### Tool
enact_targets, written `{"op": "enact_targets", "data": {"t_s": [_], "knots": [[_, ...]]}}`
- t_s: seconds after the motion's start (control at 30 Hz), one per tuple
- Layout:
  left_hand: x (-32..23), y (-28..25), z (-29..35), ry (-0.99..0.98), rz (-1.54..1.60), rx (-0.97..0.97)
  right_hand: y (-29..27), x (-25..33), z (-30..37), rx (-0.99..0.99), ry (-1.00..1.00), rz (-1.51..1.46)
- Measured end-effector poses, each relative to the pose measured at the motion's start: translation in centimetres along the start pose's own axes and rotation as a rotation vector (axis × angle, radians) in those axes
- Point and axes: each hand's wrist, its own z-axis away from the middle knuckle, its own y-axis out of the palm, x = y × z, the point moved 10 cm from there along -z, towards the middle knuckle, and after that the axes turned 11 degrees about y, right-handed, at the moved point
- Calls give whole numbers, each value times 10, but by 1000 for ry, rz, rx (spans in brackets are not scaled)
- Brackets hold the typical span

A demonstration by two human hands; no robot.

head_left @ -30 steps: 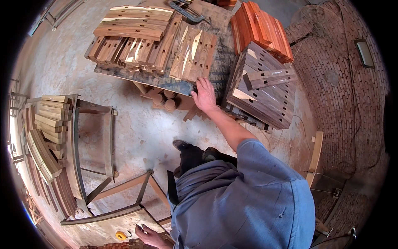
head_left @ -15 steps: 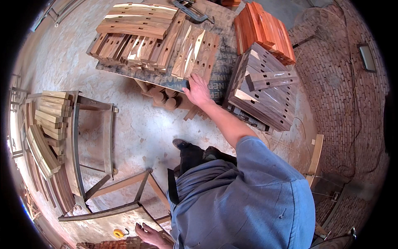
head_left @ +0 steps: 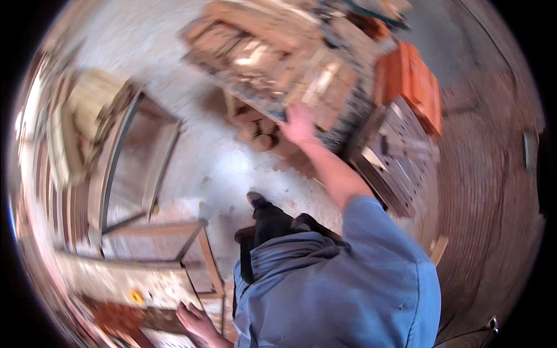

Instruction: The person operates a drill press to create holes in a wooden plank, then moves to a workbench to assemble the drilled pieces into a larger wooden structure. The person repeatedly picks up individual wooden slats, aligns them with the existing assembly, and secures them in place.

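My right hand reaches forward to the near edge of a workbench, at the ends of slotted wooden boards. It is blurred, but the thumb looks apart from the fingers and I see nothing held; whether it touches the boards is unclear. More slotted boards are stacked farther back on the bench. At the lower left, my left hand hangs open and empty beside a pale tabletop. A yellow tape measure lies on that top, away from the fingers.
Reddish-orange boards stand stacked at the far right, behind a pile of dark slotted boards. On the left, a rack holds pale wood pieces. Rounded wooden pieces sit under the bench. A brick wall runs along the right.
The view has swung, so the bench and stacks appear farther right and tilted, and the picture is blurred. My right hand remains near the board ends; my left hand stays empty near the tabletop.
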Motion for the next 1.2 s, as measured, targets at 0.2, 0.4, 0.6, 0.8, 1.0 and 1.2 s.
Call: {"op": "enact_targets", "data": {"t_s": [0.2, 0.4, 0.6, 0.8, 1.0, 1.2], "knots": [[8, -15, 67, -94, 103, -19, -19, -15, 57, 287, -15, 90], [-2, -6, 77, -70, 266, -133, 12, -75, 70, 158, -315, 172], [81, -48, 148, -230, 60, -384, 81, -6, 175, 469, -328, -46], [209, -86, 230, -582, -287, -304, 108, 35, 247, 594, -288, -116], [262, -91, 288, -678, -338, -307, 136, 10, 260, 679, -153, -107], [271, -94, 293, -476, -346, -324, 137, 18, 287, 690, -205, -58]]}}
